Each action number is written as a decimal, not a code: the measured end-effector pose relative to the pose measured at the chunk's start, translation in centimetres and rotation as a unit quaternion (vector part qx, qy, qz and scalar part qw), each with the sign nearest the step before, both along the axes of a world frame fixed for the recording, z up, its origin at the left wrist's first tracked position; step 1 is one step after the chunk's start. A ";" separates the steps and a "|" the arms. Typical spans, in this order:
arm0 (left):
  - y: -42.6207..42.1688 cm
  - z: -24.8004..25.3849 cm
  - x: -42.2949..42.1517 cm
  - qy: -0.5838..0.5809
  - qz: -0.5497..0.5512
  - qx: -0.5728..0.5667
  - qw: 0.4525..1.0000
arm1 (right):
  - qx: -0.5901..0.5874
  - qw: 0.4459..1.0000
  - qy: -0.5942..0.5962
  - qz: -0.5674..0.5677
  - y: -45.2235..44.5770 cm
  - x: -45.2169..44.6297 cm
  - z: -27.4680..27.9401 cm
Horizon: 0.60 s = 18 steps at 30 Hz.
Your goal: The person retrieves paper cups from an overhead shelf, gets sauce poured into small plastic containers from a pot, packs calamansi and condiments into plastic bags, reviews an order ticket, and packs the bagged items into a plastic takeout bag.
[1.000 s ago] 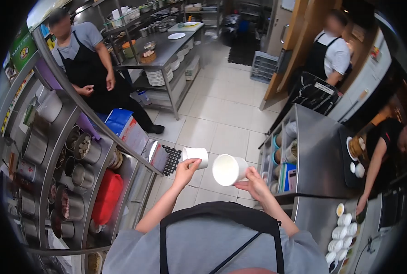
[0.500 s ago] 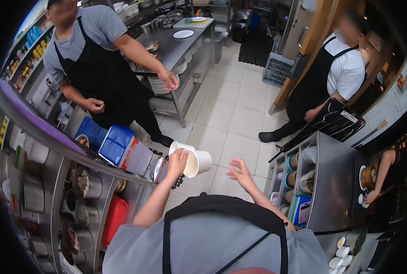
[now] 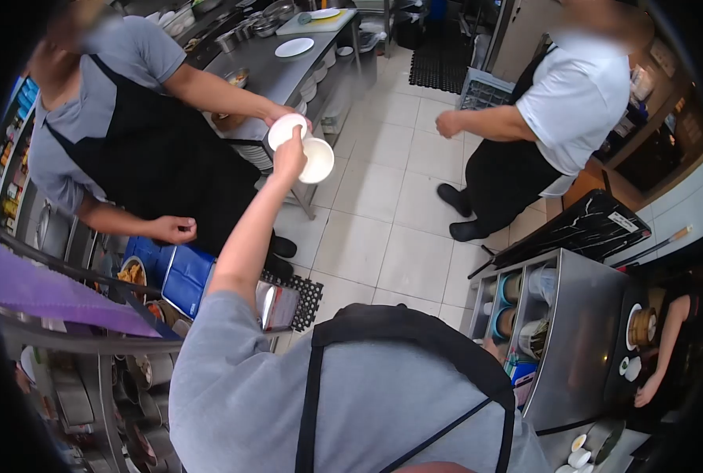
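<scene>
My left hand (image 3: 290, 160) is stretched far forward and pinches two white round tubs side by side at their rims. One white tub (image 3: 279, 135) lies toward the co-worker, whose hand (image 3: 275, 115) is at its far side. The other white tub (image 3: 318, 162) hangs to the right with its open mouth facing me. Whether the co-worker's fingers grip the first tub is hidden. My right hand (image 3: 492, 348) is down beside the shelf unit, mostly covered by my apron and shoulder, so its fingers do not show.
A co-worker in a black apron (image 3: 170, 150) stands at front left, beside a steel table (image 3: 268, 72) with plates. Another person in a white shirt (image 3: 576, 98) stands at right. A steel shelf unit (image 3: 576, 339) is close on my right. A blue container (image 3: 186, 280) sits at left.
My left hand has reached forward and left with the two tubs, up to the co-worker's hand. My right hand has dropped back toward the shelf unit. The person in white has stepped closer.
</scene>
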<state>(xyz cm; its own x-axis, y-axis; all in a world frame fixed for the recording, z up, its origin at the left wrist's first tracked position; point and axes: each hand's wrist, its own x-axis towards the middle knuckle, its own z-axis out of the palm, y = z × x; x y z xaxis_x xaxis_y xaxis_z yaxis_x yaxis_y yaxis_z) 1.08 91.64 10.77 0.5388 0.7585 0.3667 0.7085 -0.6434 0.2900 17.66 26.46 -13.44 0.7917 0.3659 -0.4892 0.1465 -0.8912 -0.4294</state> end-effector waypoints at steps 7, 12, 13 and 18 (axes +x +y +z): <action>13.1 2.8 6.4 0.077 0.000 0.138 0.987 | -0.052 0.989 -0.137 -0.034 -8.0 3.4 -7.6; 23.8 0.5 8.6 0.195 0.076 0.082 0.974 | 0.017 0.966 -0.028 -0.256 -8.6 0.4 -9.0; 25.9 -0.2 8.7 0.210 0.088 0.070 0.971 | -0.032 0.975 -0.054 -0.213 -7.9 -1.2 -8.3; 35.1 -1.7 9.3 0.269 0.139 0.042 0.952 | -0.028 0.953 -0.003 -0.302 -5.1 -7.3 -10.1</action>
<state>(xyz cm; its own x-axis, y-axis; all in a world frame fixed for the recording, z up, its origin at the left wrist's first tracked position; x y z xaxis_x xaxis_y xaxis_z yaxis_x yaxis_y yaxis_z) 10.34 126.74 9.11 0.4492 0.8790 0.1600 0.8858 -0.4148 -0.2080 10.33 21.39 -23.57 0.8526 -0.1846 -0.4888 -0.3983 -0.8351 -0.3794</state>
